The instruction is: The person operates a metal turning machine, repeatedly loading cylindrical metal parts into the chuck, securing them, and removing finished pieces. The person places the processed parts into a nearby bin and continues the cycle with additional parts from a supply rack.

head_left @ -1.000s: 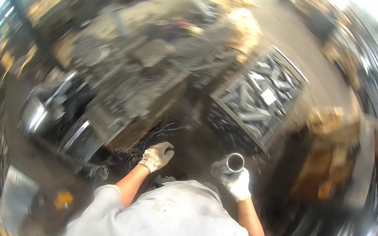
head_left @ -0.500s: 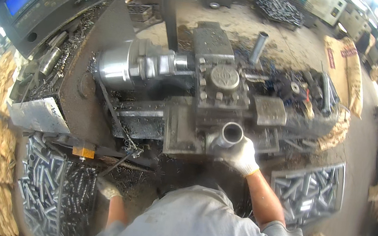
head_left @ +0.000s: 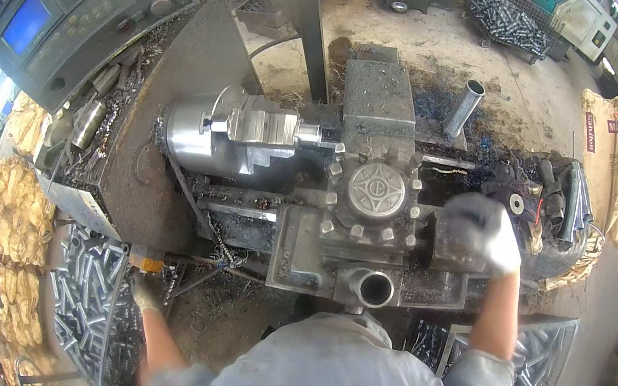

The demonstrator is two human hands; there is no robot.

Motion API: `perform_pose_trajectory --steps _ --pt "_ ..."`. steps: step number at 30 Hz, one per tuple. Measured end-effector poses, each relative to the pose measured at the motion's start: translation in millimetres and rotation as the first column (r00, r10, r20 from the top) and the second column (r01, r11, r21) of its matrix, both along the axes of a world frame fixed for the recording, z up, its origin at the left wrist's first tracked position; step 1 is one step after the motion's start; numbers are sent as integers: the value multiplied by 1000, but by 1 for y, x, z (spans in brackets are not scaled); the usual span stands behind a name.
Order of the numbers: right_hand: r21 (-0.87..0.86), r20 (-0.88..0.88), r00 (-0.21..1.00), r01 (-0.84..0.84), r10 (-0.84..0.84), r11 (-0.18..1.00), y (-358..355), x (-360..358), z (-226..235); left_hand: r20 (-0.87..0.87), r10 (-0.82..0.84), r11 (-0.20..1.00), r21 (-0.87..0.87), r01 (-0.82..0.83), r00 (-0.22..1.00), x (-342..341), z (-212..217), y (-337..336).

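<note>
Right hand (head_left: pixel 501 242) has moved right; grip unclear, as with left hand (head_left: pixel 144 295). One lathe (head_left: pixel 377 191), two upright steel tubes (head_left: pixel 463 112) at it; concrete floor (head_left: pixel 420 38) beyond.

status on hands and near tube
Right hand, blurred, over the block right of the turret. Left hand low by the orange block. Near tube at front of carriage, in neither hand. Shavings below chuck.

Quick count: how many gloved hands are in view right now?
2: the left hand, low at the left, beside the bin of metal tubes; the right hand, blurred, near the block right of the round cap.
</note>
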State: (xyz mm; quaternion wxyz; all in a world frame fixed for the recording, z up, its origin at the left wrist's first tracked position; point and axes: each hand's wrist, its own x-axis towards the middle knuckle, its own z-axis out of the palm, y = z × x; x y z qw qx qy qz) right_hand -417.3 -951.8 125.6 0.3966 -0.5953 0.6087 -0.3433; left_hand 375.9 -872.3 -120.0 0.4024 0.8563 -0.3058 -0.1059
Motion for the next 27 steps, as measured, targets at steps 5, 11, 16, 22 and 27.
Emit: perform_pose_trajectory --steps 5,11,16,22,27 --pt "313 -242 885 -318 399 895 -150 -15 -57 185 41 993 -115 -20 982 6 -9 -10" --pt "351 -635 551 -417 541 838 -282 76 -82 209 224 955 147 -257 952 -60 2 -12" --pt "-44 -707 694 -233 135 971 -328 89 -26 -87 -424 867 -327 377 901 -232 97 -89" --pt "377 -601 523 -480 604 792 -318 116 1 828 -518 607 179 774 215 -278 234 -284" --pt "558 -448 451 -533 772 636 -281 213 3 569 -811 521 596 611 137 -290 287 -334"
